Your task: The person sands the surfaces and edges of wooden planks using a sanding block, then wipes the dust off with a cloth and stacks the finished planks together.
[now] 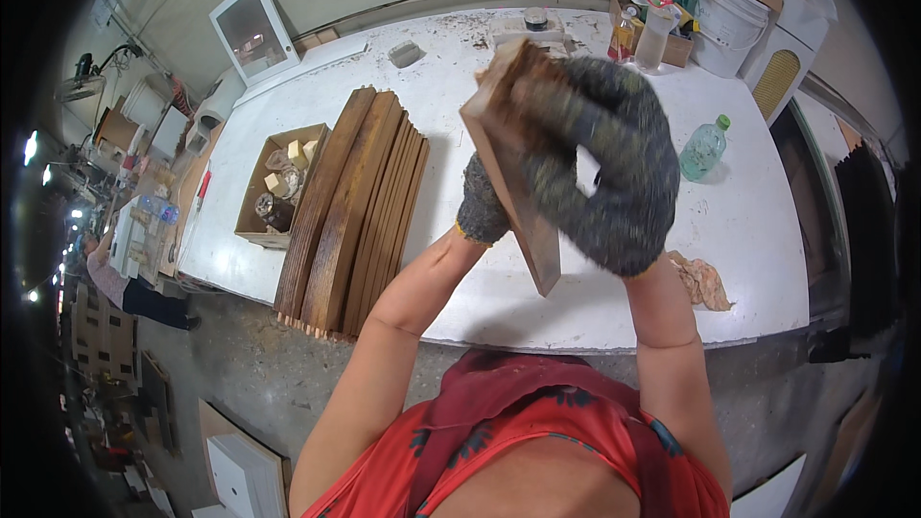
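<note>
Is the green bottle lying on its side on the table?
No, the green bottle stands upright on the white table, cap at the top, to the right of the gloved right hand.

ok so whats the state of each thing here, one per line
left hand: gloved, gripping the board from below
right hand: gloved, pressed on the board's face
wooden board: held tilted above the table
slat stack: lying flat
cardboard box: open
green bottle: upright, capped

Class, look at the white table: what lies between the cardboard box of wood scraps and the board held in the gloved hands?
In the head view, a stack of long brown wooden slats lies between the cardboard box and the held board, on the white table.
</note>
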`<state>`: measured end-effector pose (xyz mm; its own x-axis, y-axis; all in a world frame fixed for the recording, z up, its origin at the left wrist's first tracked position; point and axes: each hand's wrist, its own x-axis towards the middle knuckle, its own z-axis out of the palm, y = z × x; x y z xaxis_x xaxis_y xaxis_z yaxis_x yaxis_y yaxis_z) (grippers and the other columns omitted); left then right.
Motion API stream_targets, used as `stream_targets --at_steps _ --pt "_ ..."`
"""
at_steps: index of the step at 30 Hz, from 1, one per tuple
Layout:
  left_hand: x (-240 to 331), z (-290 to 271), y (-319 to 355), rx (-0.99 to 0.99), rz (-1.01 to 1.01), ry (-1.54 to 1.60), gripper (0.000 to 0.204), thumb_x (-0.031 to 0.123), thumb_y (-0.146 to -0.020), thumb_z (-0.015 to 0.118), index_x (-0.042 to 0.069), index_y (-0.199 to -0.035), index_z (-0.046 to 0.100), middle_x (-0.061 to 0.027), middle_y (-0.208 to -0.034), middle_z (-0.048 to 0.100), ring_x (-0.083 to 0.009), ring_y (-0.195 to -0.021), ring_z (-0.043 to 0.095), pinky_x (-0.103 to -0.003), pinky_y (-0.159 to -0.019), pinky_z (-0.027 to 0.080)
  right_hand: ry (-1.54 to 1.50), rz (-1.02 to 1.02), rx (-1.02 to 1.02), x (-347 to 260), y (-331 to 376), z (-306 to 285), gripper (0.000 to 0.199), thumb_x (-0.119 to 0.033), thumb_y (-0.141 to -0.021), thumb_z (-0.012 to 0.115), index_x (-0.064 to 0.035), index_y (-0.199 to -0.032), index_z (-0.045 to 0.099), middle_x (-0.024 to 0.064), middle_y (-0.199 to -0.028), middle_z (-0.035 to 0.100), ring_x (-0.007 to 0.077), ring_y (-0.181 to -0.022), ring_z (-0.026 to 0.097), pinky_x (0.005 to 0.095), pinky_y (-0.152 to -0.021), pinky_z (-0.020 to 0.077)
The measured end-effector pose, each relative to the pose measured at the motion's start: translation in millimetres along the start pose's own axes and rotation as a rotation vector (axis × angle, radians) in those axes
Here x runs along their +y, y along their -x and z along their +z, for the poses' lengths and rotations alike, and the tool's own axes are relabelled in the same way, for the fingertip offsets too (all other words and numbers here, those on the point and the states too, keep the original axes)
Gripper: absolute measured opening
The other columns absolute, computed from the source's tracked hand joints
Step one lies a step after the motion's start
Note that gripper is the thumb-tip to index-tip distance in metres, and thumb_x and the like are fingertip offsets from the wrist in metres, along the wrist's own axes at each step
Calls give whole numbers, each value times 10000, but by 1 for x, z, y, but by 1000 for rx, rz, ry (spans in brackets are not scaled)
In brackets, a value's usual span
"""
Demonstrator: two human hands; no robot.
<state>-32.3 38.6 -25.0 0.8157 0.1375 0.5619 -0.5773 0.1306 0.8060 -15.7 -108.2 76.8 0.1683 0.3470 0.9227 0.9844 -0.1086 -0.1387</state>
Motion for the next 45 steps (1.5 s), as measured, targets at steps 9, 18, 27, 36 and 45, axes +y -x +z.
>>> stream_targets --at_steps 9,18,27,36,45 --pt "-1 -28 -3 106 -50 530 401 405 -930 548 13 -1017 559 -54 -732 579 -154 -615 541 -310 -557 433 -874 966 54 110 63 30 378 -227 -865 685 -47 -1194 642 59 -1092 662 136 -903 623 292 -705 531" --pt "31 -75 20 472 415 -351 359 324 -996 473 76 -1245 545 -52 -1025 647 -188 -944 615 -369 -887 485 -1088 1860 112 225 275 60 351 -363 -972 459 -44 -1059 575 145 -865 660 232 -590 628 283 -404 470" --pt "46 -58 14 614 196 -161 276 236 -938 615 126 -1187 571 1 -1097 618 -144 -1035 571 -298 -902 470 545 862 -823 210 280 -23 496 -328 -946 466 -135 -1402 436 143 -1391 493 297 -1280 461 389 -1083 344" --pt "48 -57 13 646 137 -99 321 84 -923 590 47 -1240 558 -108 -1140 563 -209 -1025 562 -333 -878 498 846 964 -581 130 412 -116 501 -390 -807 707 -80 -1194 632 214 -1290 547 404 -1169 512 498 -997 399" --pt "51 -45 26 409 263 -547 428 44 -911 586 29 -1323 472 -116 -1243 528 -250 -1109 529 -374 -999 423 -337 711 74 46 139 -39 620 -297 -895 629 32 -1379 422 157 -1337 512 246 -1199 522 363 -1032 398"
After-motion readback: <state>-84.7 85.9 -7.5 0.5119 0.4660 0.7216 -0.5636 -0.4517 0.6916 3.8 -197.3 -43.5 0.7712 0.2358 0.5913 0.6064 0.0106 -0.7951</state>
